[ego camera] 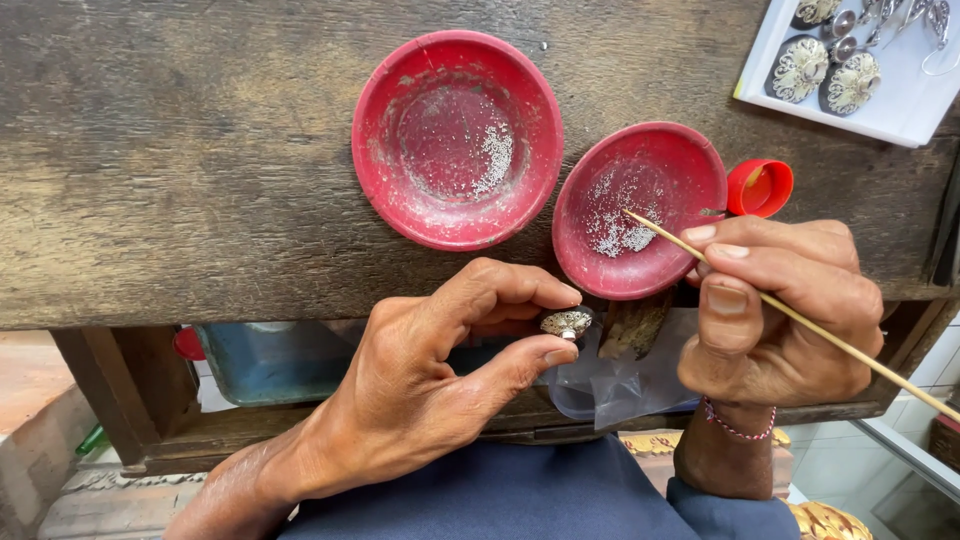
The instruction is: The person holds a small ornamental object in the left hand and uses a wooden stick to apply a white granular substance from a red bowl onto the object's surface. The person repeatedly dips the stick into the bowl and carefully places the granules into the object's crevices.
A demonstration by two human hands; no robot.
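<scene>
1. The left hand [440, 370] pinches a small silver ornament [567, 322] between thumb tip and forefinger, the other fingers curled loosely behind.
2. The ornament is a rounded, domed piece, pale silver with a fine raised pattern on top; it sits just below the front edge of the wooden bench [200, 160], in front of the person's lap.
3. The right hand [775, 320] is closed in a pen-like grip around a thin wooden stick [800, 320], thumb and first fingers pressing on it near its front end.
4. The stick is pale, straight and slender; its tip rests in the right red dish [640, 210], among a scatter of tiny silver grains [620, 235], and its long tail runs off past the wrist toward the lower right.
5. A second, larger red dish [457, 138] lies beside it to the left, with a thinner dusting of grains.
6. A red bottle cap [762, 188] touches the right dish's far rim.
7. A white tray [900, 100] of finished filigree pieces sits at the top right corner.
8. A clear plastic bag [610, 385] hangs between the two hands.
</scene>
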